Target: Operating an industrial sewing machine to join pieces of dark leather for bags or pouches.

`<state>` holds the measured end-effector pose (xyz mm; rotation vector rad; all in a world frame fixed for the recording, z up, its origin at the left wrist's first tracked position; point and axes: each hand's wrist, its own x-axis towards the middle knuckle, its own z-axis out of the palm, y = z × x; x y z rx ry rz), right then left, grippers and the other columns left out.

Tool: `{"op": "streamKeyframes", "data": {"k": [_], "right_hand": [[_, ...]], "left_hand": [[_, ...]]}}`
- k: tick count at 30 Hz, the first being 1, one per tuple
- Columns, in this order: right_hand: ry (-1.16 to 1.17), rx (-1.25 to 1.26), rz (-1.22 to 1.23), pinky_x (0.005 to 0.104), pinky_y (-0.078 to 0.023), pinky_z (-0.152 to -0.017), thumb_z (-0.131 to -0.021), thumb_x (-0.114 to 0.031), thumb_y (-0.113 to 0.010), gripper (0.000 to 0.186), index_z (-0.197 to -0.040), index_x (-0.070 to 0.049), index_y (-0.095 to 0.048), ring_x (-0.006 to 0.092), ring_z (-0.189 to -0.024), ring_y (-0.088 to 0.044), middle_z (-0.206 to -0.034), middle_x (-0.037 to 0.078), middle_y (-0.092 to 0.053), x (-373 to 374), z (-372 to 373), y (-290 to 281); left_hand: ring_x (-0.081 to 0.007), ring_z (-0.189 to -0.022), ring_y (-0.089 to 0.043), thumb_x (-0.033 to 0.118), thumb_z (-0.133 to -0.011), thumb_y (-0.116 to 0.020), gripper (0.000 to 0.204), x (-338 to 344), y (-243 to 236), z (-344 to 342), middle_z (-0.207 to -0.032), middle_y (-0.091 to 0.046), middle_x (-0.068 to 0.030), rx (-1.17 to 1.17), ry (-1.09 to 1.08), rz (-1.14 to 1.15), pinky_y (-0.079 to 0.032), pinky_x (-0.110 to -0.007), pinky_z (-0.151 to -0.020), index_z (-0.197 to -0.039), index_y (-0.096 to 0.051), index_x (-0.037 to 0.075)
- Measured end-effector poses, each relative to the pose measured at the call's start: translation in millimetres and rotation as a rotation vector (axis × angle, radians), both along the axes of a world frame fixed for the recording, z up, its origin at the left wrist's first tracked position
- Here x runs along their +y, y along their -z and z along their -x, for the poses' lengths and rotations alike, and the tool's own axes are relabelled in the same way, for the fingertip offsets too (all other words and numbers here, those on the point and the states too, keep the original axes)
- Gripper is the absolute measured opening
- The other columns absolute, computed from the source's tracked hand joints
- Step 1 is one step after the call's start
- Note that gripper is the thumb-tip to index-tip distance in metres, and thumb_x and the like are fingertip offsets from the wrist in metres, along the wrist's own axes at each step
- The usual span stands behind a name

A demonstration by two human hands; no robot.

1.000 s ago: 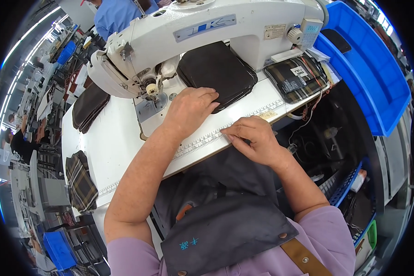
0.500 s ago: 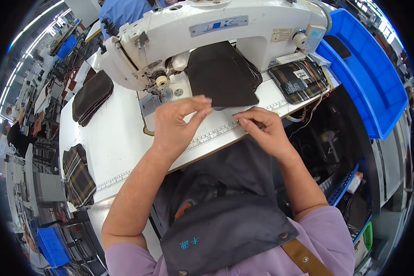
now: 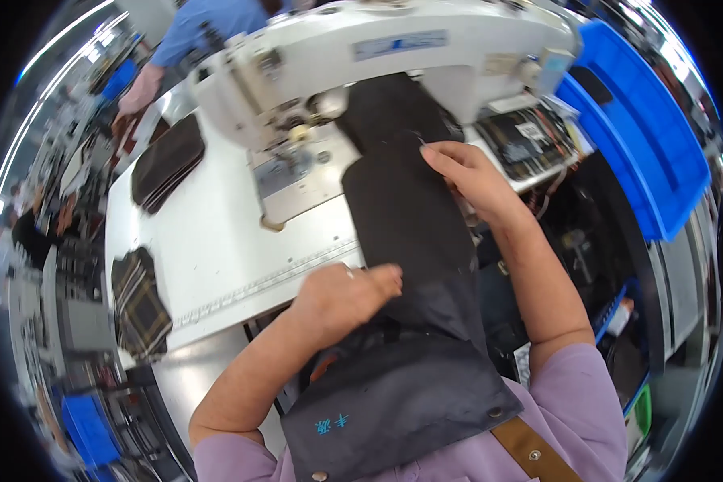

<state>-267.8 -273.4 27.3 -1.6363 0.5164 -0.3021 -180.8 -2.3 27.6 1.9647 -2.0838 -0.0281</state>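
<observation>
My left hand [image 3: 345, 296] pinches the lower end of a dark brown fabric piece [image 3: 402, 217], which hangs past the table's front edge over my apron. My right hand [image 3: 462, 177] grips the same piece at its upper right edge. Behind it, more dark pieces [image 3: 390, 100] lie under the arm of a white sewing machine [image 3: 466, 32]. The needle and presser foot area [image 3: 293, 153], with a metal plate, is left of the held piece. The picture is somewhat blurred.
A dark fabric stack [image 3: 166, 161] and plaid pieces [image 3: 140, 301] lie at left on the white table [image 3: 225, 249]. A plaid bundle [image 3: 522, 140] sits at right beside a large blue bin [image 3: 635, 153]. A co-worker in blue [image 3: 189, 28] is behind the machine.
A dark piece has been drawn from the pile toward me. My left hand moved down with its end; my right hand rose to its upper edge. A co-worker's arm has appeared at upper left.
</observation>
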Motion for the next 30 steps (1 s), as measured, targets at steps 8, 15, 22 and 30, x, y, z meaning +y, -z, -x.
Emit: {"op": "streamKeyframes", "data": {"k": [8, 15, 22, 30], "right_hand": [[-0.086, -0.231, 0.158, 0.0193, -0.037, -0.063, -0.105, -0.016, -0.066, 0.016, -0.097, -0.002, -0.067, -0.0014, -0.071, -0.048, -0.077, -0.009, -0.06, 32.1, -21.6, 34.7], [-0.092, -0.312, 0.002, 0.0175, -0.039, -0.074, -0.106, -0.013, -0.066, 0.013, -0.099, -0.003, -0.069, -0.0007, -0.08, -0.05, -0.087, -0.008, -0.062, 55.4, -44.8, 47.2], [-0.073, -0.337, 0.036, 0.0173, -0.039, -0.077, -0.106, -0.011, -0.066, 0.011, -0.1, -0.002, -0.069, -0.0001, -0.082, -0.05, -0.088, -0.007, -0.062, 54.4, -43.4, 52.7], [-0.087, -0.36, 0.038, 0.0166, -0.04, -0.077, -0.106, -0.011, -0.066, 0.01, -0.101, -0.003, -0.069, -0.0009, -0.083, -0.051, -0.089, -0.008, -0.063, 51.0, -32.1, 54.2]], "left_hand": [[-0.0156, -0.071, -0.068, 0.032, -0.086, -0.083, 0.026, 89.5, 3.7, -15.8, -0.113, -0.076, 0.0002, -0.191, -0.318, 0.188, -0.05, -0.031, -0.063, -0.104, -0.075, 0.013], [-0.0294, -0.106, -0.07, 0.017, -0.078, -0.086, 0.022, 254.8, -7.8, -89.1, -0.117, -0.075, -0.0093, -0.094, -1.118, 0.346, -0.055, -0.04, -0.092, -0.094, -0.078, 0.005], [-0.0284, -0.102, -0.072, 0.006, -0.08, -0.079, 0.02, 294.0, 2.9, -89.5, -0.109, -0.075, -0.0109, -0.05, -1.176, 0.108, -0.056, -0.038, -0.093, -0.098, -0.078, 0.0], [-0.0268, -0.086, -0.073, 0.009, -0.081, -0.077, 0.012, 278.9, -7.3, -98.9, -0.096, -0.075, -0.0081, 0.047, -1.143, 0.178, -0.058, -0.037, -0.077, -0.089, -0.076, 0.0]]}}
